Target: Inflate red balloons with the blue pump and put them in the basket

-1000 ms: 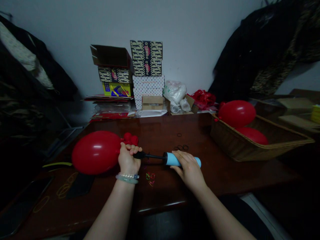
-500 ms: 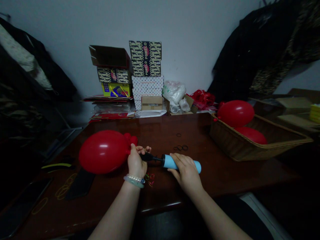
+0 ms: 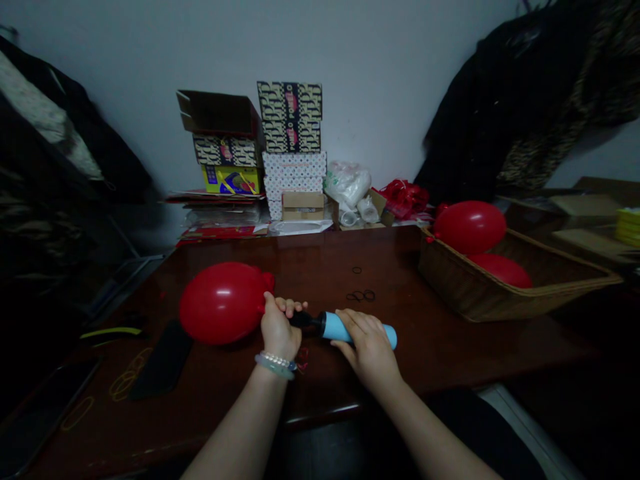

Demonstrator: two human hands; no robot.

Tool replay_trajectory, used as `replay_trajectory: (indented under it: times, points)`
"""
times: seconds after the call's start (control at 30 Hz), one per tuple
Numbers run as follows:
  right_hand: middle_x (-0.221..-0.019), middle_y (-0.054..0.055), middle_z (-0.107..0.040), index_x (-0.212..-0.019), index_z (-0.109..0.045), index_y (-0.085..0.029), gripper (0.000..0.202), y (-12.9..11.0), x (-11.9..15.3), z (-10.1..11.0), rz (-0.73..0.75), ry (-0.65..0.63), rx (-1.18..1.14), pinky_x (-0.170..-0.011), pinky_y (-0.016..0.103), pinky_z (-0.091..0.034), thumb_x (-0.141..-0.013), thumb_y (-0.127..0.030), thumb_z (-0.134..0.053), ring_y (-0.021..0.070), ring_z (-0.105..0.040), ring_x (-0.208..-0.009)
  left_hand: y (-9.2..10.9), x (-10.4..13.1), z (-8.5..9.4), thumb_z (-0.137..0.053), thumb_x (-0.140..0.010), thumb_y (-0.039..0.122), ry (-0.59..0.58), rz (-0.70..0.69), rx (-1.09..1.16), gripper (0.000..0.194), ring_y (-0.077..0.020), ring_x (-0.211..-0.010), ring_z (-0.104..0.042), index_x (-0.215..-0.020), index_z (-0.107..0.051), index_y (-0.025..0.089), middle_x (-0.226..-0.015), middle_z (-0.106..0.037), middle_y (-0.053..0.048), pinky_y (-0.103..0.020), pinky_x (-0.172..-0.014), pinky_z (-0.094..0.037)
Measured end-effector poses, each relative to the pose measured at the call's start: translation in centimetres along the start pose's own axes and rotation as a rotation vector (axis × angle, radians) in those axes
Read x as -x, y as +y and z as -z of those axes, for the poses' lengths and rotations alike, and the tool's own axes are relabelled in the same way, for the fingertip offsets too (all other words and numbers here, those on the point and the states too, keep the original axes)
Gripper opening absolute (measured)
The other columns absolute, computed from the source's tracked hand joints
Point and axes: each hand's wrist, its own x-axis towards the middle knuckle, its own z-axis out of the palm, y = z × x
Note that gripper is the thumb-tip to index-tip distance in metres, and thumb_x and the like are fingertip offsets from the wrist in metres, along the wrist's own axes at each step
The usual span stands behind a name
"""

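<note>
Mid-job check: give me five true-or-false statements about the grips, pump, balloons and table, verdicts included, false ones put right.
1. The right grip is around the light-blue hand pump. True.
2. The left grip is on the light-blue barrel too. False: the left grip is at the neck of the inflated red balloon.
3. Black bands lie on the table. True.
4. The wicker basket is left of both grips. False: the wicker basket is to their right.
5. Red balloons show in the wicker basket. True.
</note>
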Motion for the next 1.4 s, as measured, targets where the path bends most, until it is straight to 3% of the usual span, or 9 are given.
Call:
replay_trajectory:
  times: [0.1, 0.27, 0.5, 0.87, 1.0, 1.17, 1.4]
  points:
    - [-0.122, 0.01, -0.061, -0.131, -0.05, -0.022, 0.05, -0.3, -0.2, 0.0, 0.008, -0.021, 0.0, -0.095, 0.045, -0.043, -0.084, -0.033, -0.063, 0.0267, -0.055, -0.11, 0.5, -0.2, 0.0, -0.04, -0.094, 0.044, 0.037, -0.022, 0.011, 0.048, -0.0109, -0.042, -0.041, -0.054, -0.033, 0.019, -0.04, -0.031, 0.006, -0.03, -0.059, -0.048]
    - [-0.124, 0.009, -0.061, -0.132, -0.049, -0.022, 0.053, -0.2, -0.7, 0.4, 0.031, -0.038, 0.02, -0.096, 0.042, -0.044, -0.083, -0.037, -0.065, 0.0243, -0.055, -0.111, 2.0, -0.6, 0.0, -0.04, -0.094, 0.043, 0.0, -0.05, 0.058, 0.049, -0.0085, -0.036, -0.03, -0.052, -0.03, 0.019, -0.038, -0.026, 0.006, -0.024, -0.048, -0.039]
    - [-0.123, 0.009, -0.061, -0.131, -0.05, -0.022, 0.052, 0.9, -0.7, 0.7, 0.044, -0.048, 0.023, -0.094, 0.043, -0.045, -0.083, -0.037, -0.064, 0.0246, -0.056, -0.11, 3.8, -1.5, 0.3, -0.038, -0.095, 0.041, 0.012, -0.069, 0.09, 0.049, -0.0079, -0.035, -0.029, -0.052, -0.029, 0.019, -0.038, -0.024, 0.007, -0.024, -0.047, -0.036]
    - [-0.121, 0.01, -0.061, -0.13, -0.05, -0.019, 0.05, 0.0, -0.3, 0.1, 0.019, 0.008, 0.045, -0.095, 0.044, -0.043, -0.084, -0.031, -0.063, 0.026, -0.055, -0.109, -0.1, 0.4, -0.4, -0.043, -0.093, 0.04, 0.013, -0.028, 0.041, 0.044, -0.0109, -0.044, -0.042, -0.055, -0.036, 0.019, -0.043, -0.033, 0.006, -0.032, -0.066, -0.049]
    - [-0.12, 0.01, -0.062, -0.131, -0.05, -0.019, 0.048, 0.1, -0.2, 0.2, 0.019, 0.036, 0.074, -0.096, 0.044, -0.043, -0.085, -0.031, -0.062, 0.0257, -0.055, -0.11, -0.2, 0.7, -0.6, -0.044, -0.093, 0.04, 0.014, -0.008, 0.04, 0.045, -0.0119, -0.048, -0.048, -0.054, -0.038, 0.018, -0.043, -0.034, 0.005, -0.037, -0.077, -0.05]
    - [-0.121, 0.01, -0.062, -0.131, -0.05, -0.02, 0.046, 0.2, -0.3, 0.6, 0.022, 0.057, 0.084, -0.099, 0.046, -0.04, -0.087, -0.03, -0.058, 0.0261, -0.055, -0.113, -0.1, 0.4, -0.7, -0.042, -0.094, 0.04, 0.066, 0.018, 0.021, 0.044, -0.0153, -0.059, -0.058, -0.056, -0.043, 0.018, -0.049, -0.045, 0.002, -0.037, -0.079, -0.049]
    - [-0.121, 0.008, -0.062, -0.131, -0.049, -0.024, 0.047, -0.6, -0.7, 0.5, 0.052, -0.004, 0.052, -0.104, 0.047, -0.037, -0.086, -0.034, -0.06, 0.0241, -0.056, -0.113, 1.7, -0.1, -0.3, -0.043, -0.093, 0.043, -0.007, -0.02, 0.094, 0.049, -0.0077, -0.036, -0.031, -0.052, -0.03, 0.019, -0.04, -0.025, 0.008, -0.026, -0.054, -0.043]
